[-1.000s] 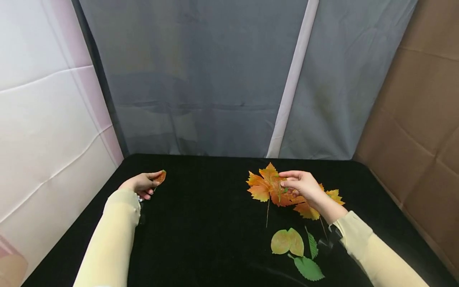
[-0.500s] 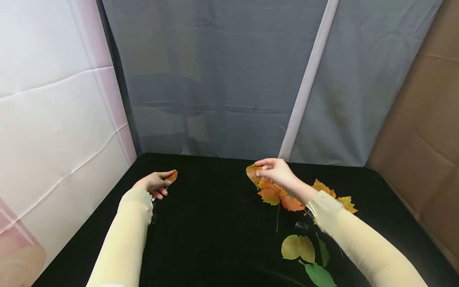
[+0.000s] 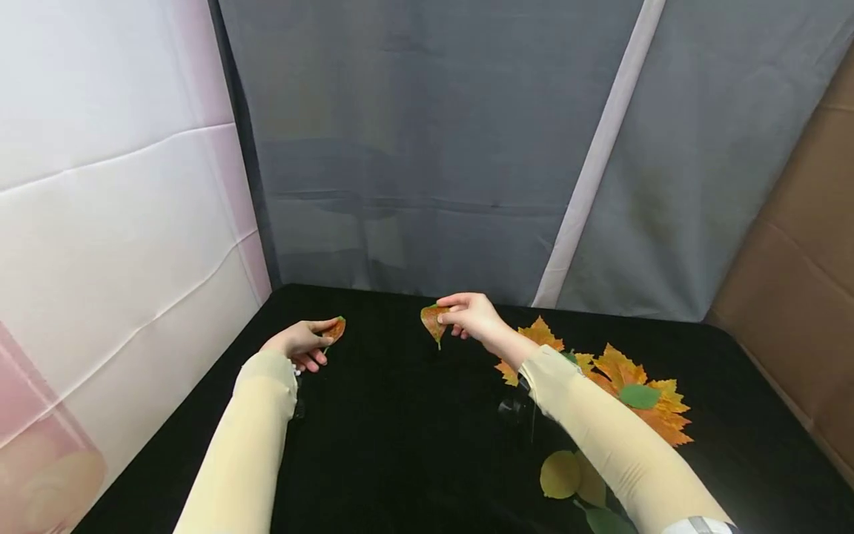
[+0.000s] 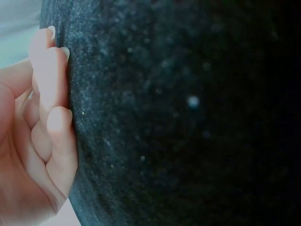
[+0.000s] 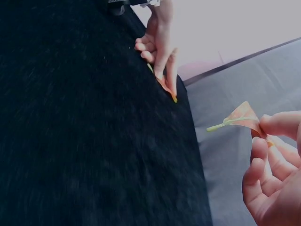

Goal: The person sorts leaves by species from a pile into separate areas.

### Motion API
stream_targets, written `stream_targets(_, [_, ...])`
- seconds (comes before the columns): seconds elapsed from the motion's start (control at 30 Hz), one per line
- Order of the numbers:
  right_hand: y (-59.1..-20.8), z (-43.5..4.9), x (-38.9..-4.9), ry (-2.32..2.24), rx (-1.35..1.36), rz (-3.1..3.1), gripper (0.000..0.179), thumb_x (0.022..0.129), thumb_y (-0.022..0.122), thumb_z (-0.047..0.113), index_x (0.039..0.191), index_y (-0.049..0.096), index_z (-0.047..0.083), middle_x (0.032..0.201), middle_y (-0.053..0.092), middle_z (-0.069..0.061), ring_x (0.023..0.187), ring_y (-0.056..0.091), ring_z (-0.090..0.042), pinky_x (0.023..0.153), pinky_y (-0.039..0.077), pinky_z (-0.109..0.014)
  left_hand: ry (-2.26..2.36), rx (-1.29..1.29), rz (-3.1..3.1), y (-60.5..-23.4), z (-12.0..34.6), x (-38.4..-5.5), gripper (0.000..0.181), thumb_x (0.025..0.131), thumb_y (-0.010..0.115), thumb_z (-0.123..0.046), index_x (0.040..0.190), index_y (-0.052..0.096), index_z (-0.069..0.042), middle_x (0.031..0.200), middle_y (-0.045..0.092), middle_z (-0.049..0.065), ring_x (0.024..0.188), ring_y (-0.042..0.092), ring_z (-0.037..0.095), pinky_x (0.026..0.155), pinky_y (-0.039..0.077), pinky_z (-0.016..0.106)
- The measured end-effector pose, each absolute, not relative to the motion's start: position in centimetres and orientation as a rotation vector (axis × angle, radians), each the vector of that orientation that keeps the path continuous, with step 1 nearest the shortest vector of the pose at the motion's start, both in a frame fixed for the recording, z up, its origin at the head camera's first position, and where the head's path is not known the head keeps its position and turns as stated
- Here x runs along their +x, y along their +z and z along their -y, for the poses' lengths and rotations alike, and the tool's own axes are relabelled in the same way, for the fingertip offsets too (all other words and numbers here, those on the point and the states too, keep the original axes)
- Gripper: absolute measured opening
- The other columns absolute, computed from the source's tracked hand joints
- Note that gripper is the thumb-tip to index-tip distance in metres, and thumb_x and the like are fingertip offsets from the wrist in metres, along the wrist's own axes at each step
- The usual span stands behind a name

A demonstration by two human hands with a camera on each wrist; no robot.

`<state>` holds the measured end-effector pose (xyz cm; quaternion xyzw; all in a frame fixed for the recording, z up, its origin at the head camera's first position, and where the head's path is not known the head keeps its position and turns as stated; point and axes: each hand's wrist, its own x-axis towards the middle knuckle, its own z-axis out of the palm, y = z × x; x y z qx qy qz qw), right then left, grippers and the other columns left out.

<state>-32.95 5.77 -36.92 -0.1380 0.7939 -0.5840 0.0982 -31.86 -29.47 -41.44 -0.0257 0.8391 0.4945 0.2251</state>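
At the left of the black-covered table, my left hand (image 3: 302, 344) pinches a small orange-brown leaf (image 3: 336, 329) between thumb and finger. That leaf is out of the left wrist view, where the hand (image 4: 42, 122) shows its fingers against the black cloth. My right hand (image 3: 475, 317) holds a second orange leaf (image 3: 434, 322) by its edge, above the table's far middle. Its pale green stem hangs down, and in the right wrist view this leaf (image 5: 243, 116) stands apart from the left hand's leaf (image 5: 164, 85).
Orange maple leaves (image 3: 617, 367) lie at the right, partly behind my right forearm, with a green leaf (image 3: 639, 396) on them. Nearer me are yellow round leaves (image 3: 560, 475) and another green leaf (image 3: 607, 521). A grey curtain (image 3: 414, 148) stands behind the black table (image 3: 387, 445).
My right hand has moved left with its leaf, away from the maple leaves and toward the left hand. The left hand keeps its leaf; the head view has turned slightly left.
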Motion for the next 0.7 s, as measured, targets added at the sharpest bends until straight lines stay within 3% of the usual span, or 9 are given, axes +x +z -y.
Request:
stream_targets(0.37, [-39.4,0.4,-34.1,-1.807,-0.316,-2.148,0.033,0.083,0.068,0.003,0.117,0.068,0.003,0.072,0.066,0.000,0.048,0.052,-0.009,0.045,0.043,-0.022,1.374,-0.106,-2.315,-41.3,28.3,-30.9,0.056,0.104,0.044,-0.014,0.155,0.021,-0.014,0.060,0.059,0.005,0.042,0.055,0.008,0.041,0.040,0.021])
stream_targets(0.7, [-40.2,3.1,-35.2,-1.959,-0.263,-2.222,0.026,0.083,0.070,0.002,0.109,0.072,0.002,0.078,0.066,-0.002,0.049,0.051,-0.009,0.045,0.041,-0.021,1.371,-0.100,-2.350,-40.9,27.4,-31.0,0.055,0.104,0.045,-0.016,0.155,0.024,-0.016,0.059,0.058,0.004,0.041,0.054,0.008,0.040,0.041,0.021])
